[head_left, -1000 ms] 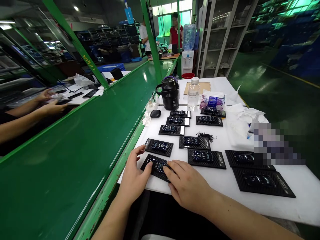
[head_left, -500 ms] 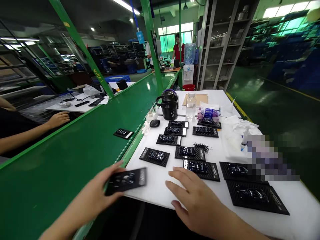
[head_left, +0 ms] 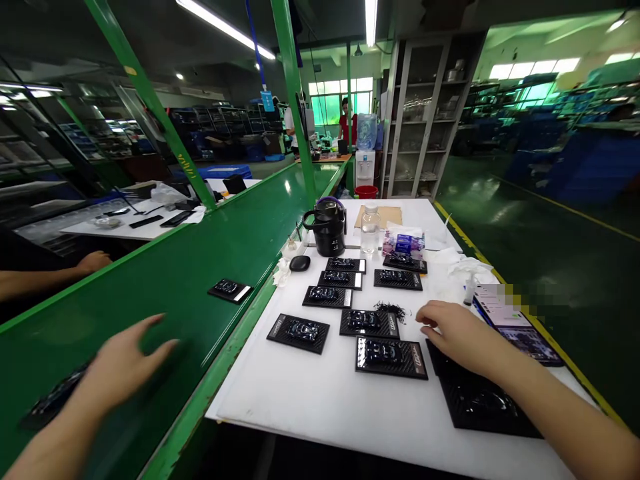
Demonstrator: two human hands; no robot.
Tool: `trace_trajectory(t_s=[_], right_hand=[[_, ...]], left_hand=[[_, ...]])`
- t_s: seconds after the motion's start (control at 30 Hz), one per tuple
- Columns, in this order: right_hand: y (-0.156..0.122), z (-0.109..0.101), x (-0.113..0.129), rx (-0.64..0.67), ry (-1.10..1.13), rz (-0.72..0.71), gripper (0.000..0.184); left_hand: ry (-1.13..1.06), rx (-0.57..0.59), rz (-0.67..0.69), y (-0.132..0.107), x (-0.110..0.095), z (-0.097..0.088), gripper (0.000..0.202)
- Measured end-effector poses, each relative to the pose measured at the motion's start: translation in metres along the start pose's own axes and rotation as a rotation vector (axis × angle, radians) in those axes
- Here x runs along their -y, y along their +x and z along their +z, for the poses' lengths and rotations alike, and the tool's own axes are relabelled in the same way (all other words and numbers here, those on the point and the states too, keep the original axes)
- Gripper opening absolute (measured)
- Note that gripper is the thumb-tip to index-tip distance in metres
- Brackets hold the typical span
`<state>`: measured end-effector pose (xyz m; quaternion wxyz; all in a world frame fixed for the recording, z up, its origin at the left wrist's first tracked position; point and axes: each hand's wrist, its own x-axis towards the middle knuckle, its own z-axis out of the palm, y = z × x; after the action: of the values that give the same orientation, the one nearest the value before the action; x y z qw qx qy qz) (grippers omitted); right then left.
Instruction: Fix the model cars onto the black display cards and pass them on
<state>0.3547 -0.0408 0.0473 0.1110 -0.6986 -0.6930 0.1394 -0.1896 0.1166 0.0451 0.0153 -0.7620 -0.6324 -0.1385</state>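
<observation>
Over the green belt at the left, my left hand (head_left: 120, 360) is open, thumb and fingers spread and slightly blurred. Partly hidden behind its wrist, a dark model car on a black base (head_left: 53, 400) lies on the belt. My right hand (head_left: 457, 337) is above the right side of the white table, fingers loosely bent with nothing visible in them. Under that forearm lies a larger black base with a dark car (head_left: 483, 400), partly covered. Left of the fingertips are a pile of thin black strips (head_left: 393, 311) and a car on a carbon-patterned base (head_left: 390, 357).
More model cars on bases stand in rows on the white table (head_left: 280, 407); another car (head_left: 230, 289) sits on the belt. Farther back are a black jug (head_left: 327, 230), a clear bottle (head_left: 370, 230) and a mouse (head_left: 300, 263). A phone (head_left: 530, 343) lies right. A co-worker's arm (head_left: 60, 273) shows left.
My left hand has moved left and let go of the model car on its base, now on the belt. My right hand has shifted right over the larger bases. The view has turned slightly right.
</observation>
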Motion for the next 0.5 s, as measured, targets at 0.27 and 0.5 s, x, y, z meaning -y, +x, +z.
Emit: trace_trajectory(t_s=[0.27, 0.5], right_hand=[[0.050, 0.021, -0.010, 0.058, -0.137, 0.222, 0.017], [0.064, 0.021, -0.007, 0.162, -0.228, 0.291, 0.020]], left_hand=[[-0.273, 0.428, 0.474, 0.018, -0.130, 0.041, 0.068], [-0.332, 0.447, 0.440, 0.017, -0.130, 0.040, 0.064]])
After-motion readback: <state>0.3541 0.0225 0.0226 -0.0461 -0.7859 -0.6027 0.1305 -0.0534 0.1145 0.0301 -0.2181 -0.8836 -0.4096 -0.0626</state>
